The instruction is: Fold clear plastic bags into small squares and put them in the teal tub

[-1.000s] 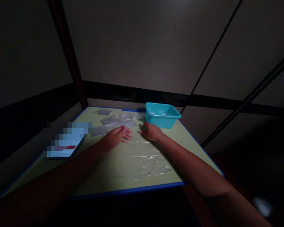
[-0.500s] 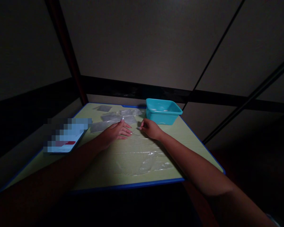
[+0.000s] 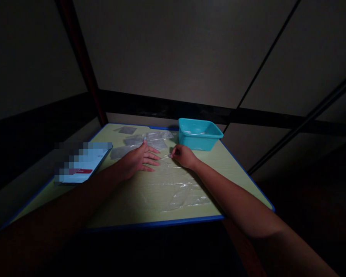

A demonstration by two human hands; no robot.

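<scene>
A large clear plastic sheet or bag (image 3: 180, 196) lies spread on the pale yellow table (image 3: 115, 211). My left hand (image 3: 141, 158) has its fingers spread apart at the left of the sheet's far part, with nothing held. My right hand (image 3: 183, 156) is closed in a pinch at the sheet's far end; the crinkled plastic runs to its fingertips. Beyond my left hand lie several small flat clear bags (image 3: 155, 141), partly overlapping. A single grey-looking bag (image 3: 127, 130) rests farther back.
A turquoise basket (image 3: 200, 141) stands at the back right, just beyond my right hand. On the left edge lies a flat light-blue item (image 3: 89, 163), partly blurred out. The table has a blue rim, and panelled walls rise behind it.
My left hand has moved slightly left, away from my right hand, with its fingers more spread. My right hand has stayed nearly in place.
</scene>
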